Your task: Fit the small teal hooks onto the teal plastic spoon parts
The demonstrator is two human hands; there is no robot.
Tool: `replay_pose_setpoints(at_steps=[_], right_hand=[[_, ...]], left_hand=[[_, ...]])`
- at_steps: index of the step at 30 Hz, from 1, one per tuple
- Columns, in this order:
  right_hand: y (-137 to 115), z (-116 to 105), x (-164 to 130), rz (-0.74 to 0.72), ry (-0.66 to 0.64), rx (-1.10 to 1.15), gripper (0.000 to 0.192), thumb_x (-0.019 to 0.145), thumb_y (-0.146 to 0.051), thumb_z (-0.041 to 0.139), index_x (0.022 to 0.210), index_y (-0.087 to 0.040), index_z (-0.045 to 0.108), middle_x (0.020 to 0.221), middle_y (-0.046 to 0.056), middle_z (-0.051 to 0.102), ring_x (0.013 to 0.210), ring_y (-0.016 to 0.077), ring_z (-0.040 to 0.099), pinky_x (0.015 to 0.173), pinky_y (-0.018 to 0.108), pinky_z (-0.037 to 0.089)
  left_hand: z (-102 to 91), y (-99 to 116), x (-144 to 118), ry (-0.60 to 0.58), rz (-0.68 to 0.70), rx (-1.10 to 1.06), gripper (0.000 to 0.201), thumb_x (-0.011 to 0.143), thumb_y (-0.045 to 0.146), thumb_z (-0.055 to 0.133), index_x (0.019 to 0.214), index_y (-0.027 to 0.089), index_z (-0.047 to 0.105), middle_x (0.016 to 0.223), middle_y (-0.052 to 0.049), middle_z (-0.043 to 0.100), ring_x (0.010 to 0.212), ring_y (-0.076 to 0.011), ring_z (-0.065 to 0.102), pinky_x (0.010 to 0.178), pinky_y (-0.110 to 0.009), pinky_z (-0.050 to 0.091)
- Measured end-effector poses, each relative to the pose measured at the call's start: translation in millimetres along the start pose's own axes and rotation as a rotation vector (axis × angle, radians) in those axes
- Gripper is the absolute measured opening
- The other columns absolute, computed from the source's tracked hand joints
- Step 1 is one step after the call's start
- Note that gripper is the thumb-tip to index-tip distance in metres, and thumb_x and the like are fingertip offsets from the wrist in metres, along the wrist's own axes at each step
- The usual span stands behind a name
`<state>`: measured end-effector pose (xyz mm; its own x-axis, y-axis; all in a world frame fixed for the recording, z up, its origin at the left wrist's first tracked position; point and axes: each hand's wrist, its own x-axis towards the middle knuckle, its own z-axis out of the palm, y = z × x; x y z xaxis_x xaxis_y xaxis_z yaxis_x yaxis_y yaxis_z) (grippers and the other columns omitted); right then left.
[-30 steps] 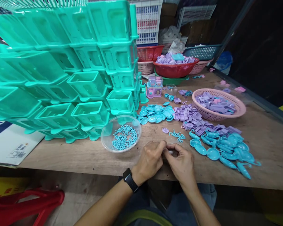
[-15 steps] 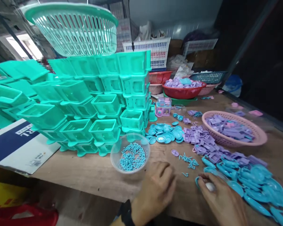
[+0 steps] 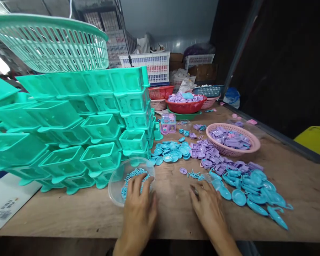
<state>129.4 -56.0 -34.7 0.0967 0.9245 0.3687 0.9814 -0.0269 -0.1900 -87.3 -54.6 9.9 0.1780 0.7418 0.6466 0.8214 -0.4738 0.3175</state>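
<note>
My left hand [image 3: 138,206] reaches over the near right rim of a clear round bowl [image 3: 114,188]. Its fingers are apart and bent down towards small turquoise hook-shaped pieces [image 3: 127,177] inside; the fingertips partly cover them. On the table to the right, my right hand [image 3: 206,202] has its fingers curled together, and whatever they hold is hidden. Just beyond it lie loose turquoise hooks [image 3: 194,175] and a purple oval piece [image 3: 183,171]. Turquoise dish-like pieces [image 3: 238,197] spread to its right.
Stacked green plastic boxes [image 3: 100,156] fill the left, with a green basket [image 3: 58,46] on top. Purple parts [image 3: 210,156] lie beside turquoise oval dishes [image 3: 173,151]. A pink basket [image 3: 236,151] holds more purple parts. Farther back stand a small toy house [image 3: 168,123] and a red basket [image 3: 186,106].
My left hand has moved left and forward from the bare table to the bowl. The right hand no longer shows the turquoise piece and whitish round thing. The view has turned right.
</note>
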Motion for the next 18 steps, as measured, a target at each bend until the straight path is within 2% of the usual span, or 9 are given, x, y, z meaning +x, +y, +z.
replay_pose_setpoints(at_steps=[2, 4, 5, 7, 8, 10, 13, 16, 18], right_hand=[[1, 3, -1, -0.01, -0.039, -0.048, 0.022, 0.091, -0.017, 0.057, 0.093, -0.021, 0.078, 0.104, 0.012, 0.074, 0.1, 0.0332, 0.067, 0.084, 0.048, 0.051], [3, 5, -3, -0.025, -0.052, -0.066, 0.022, 0.09, -0.014, 0.057, 0.093, -0.021, 0.078, 0.103, 0.011, 0.074, 0.098, 0.0321, 0.067, 0.085, 0.047, 0.051], [4, 5, -4, -0.029, -0.051, -0.073, 0.023, 0.091, -0.014, 0.056, 0.095, -0.021, 0.078, 0.102, 0.011, 0.074, 0.098, 0.0317, 0.066, 0.085, 0.046, 0.05], [9, 3, -6, -0.029, -0.042, -0.091, 0.023, 0.09, -0.014, 0.056, 0.097, -0.021, 0.078, 0.103, 0.011, 0.074, 0.098, 0.0318, 0.066, 0.085, 0.045, 0.05], [12, 2, -7, -0.026, -0.041, -0.095, 0.024, 0.09, -0.014, 0.057, 0.098, -0.022, 0.078, 0.104, 0.011, 0.074, 0.099, 0.0318, 0.066, 0.084, 0.045, 0.049], [18, 0, -9, -0.022, -0.047, -0.085, 0.024, 0.09, -0.013, 0.056, 0.094, -0.024, 0.078, 0.103, 0.009, 0.075, 0.097, 0.0306, 0.067, 0.083, 0.044, 0.049], [28, -2, -13, -0.031, -0.033, -0.038, 0.025, 0.092, -0.015, 0.054, 0.096, -0.024, 0.077, 0.101, 0.008, 0.075, 0.096, 0.0292, 0.067, 0.085, 0.044, 0.048], [36, -1, -16, -0.041, 0.004, -0.014, 0.03, 0.094, -0.017, 0.049, 0.105, -0.021, 0.076, 0.104, 0.011, 0.074, 0.098, 0.029, 0.066, 0.087, 0.044, 0.049], [41, -2, -17, -0.051, 0.005, -0.01, 0.031, 0.093, -0.017, 0.047, 0.101, -0.021, 0.077, 0.104, 0.012, 0.074, 0.098, 0.0286, 0.065, 0.089, 0.043, 0.048]], left_hand=[[15.4, 18, 14, -0.031, 0.061, -0.137, 0.033, 0.094, 0.008, 0.047, 0.123, 0.02, 0.058, 0.126, -0.011, 0.064, 0.122, -0.0249, 0.056, 0.103, -0.041, 0.051], [42.1, 32, 33, -0.155, 0.076, -0.214, 0.041, 0.094, 0.006, 0.046, 0.131, 0.02, 0.054, 0.133, -0.011, 0.062, 0.129, -0.0231, 0.054, 0.111, -0.04, 0.048], [57.9, 36, 44, -0.243, 0.033, -0.186, 0.048, 0.092, 0.006, 0.047, 0.138, 0.019, 0.051, 0.142, -0.013, 0.057, 0.134, -0.0251, 0.051, 0.114, -0.043, 0.046], [88.9, 38, 65, -0.345, -0.118, -0.041, 0.058, 0.09, 0.009, 0.051, 0.147, 0.015, 0.045, 0.155, -0.02, 0.044, 0.144, -0.0352, 0.042, 0.117, -0.056, 0.04], [101.9, 37, 74, -0.375, -0.214, 0.03, 0.06, 0.091, 0.013, 0.053, 0.15, 0.015, 0.043, 0.159, -0.022, 0.039, 0.147, -0.0398, 0.037, 0.118, -0.062, 0.035], [118.7, 35, 85, -0.422, -0.319, 0.128, 0.057, 0.095, 0.023, 0.054, 0.15, 0.014, 0.045, 0.161, -0.024, 0.036, 0.147, -0.0433, 0.036, 0.118, -0.066, 0.031], [118.9, 33, 81, -0.501, -0.289, 0.179, 0.042, 0.096, 0.025, 0.052, 0.136, 0.015, 0.058, 0.157, -0.022, 0.043, 0.139, -0.0405, 0.047, 0.115, -0.062, 0.037], [99.6, 33, 56, -0.538, -0.165, 0.128, 0.039, 0.093, 0.014, 0.051, 0.129, 0.017, 0.062, 0.155, -0.018, 0.047, 0.137, -0.0375, 0.049, 0.109, -0.057, 0.045], [84.8, 32, 37, -0.549, -0.085, 0.022, 0.042, 0.089, 0.008, 0.05, 0.128, 0.019, 0.063, 0.151, -0.016, 0.05, 0.134, -0.0353, 0.052, 0.107, -0.056, 0.048]])
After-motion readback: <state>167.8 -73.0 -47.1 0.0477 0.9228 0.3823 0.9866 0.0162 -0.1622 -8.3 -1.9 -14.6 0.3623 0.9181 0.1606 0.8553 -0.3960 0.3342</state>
